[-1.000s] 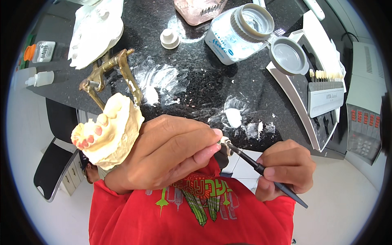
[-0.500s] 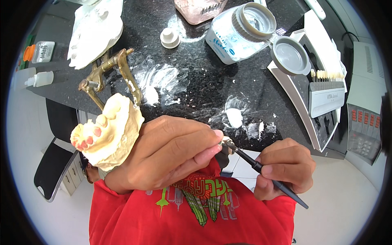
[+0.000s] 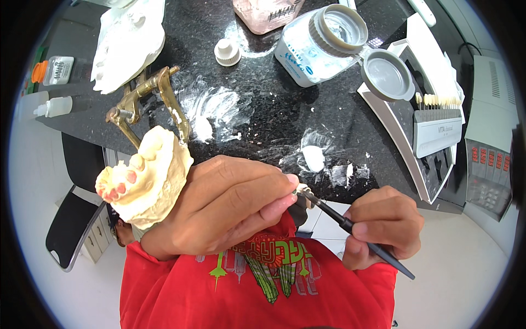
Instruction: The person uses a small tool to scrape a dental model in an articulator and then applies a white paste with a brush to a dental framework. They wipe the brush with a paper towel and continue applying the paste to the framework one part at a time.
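Observation:
My left hand (image 3: 235, 205) is closed in a pinch, with a small pale and metallic dental piece (image 3: 305, 193) at its fingertips. My right hand (image 3: 383, 227) grips a thin tool with a black handle (image 3: 344, 222). Its metal front end touches or nearly touches the small piece; the very tip is hidden, so I cannot tell whether it is a brush. Beside my left wrist a cream plaster dental model (image 3: 148, 178) with a few reddish-pink teeth sits tilted against a brass articulator (image 3: 131, 107). Part of the model is behind my hand.
White powder smears (image 3: 314, 158) mark the dark speckled countertop (image 3: 257, 109). At the back stand a clear jar (image 3: 307, 63) with its grey lid flipped up, a pinkish jar (image 3: 263, 13) and a white cap (image 3: 227, 52). A tooth shade guide (image 3: 438, 129) lies right; white plaster (image 3: 129, 44) lies left.

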A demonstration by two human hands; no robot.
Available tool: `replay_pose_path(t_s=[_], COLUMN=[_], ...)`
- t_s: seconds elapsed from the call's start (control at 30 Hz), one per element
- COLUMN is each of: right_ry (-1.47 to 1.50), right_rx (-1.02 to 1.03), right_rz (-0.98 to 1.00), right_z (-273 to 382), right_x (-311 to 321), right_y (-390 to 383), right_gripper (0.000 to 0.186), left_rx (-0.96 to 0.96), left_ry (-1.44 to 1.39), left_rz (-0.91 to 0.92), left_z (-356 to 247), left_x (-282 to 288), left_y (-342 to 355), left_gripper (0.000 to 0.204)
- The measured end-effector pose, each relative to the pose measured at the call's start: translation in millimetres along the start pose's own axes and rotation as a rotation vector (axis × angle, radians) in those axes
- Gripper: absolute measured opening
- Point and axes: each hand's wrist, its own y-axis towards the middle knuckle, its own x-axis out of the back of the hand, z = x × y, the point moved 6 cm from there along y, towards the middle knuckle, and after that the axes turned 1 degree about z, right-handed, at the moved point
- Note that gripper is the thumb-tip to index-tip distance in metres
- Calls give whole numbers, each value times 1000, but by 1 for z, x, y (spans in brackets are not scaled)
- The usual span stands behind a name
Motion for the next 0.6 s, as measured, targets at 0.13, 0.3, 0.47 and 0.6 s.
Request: replay_pose_path(t_s=[0.13, 0.3, 0.47, 0.6], right_ry=[60, 78, -42, -42], right_rx=[-4, -197, -390, -430], right_rz=[-122, -328, -272, -214], right_z=[-2, -1, -4, -9], right_x=[8, 26, 40, 39], right_y=[-7, -14, -26, -26], right_gripper=[13, 20, 20, 19], left_rx=[9, -3, -66, -18], left_ry=[-2, -10, -60, -46], left_rz=[3, -4, -87, -154], left_z=[1, -2, -1, -5], left_x=[-1, 0, -2, 1], left_y=[-1, 0, -5, -16], left_gripper=[30, 28, 30, 32])
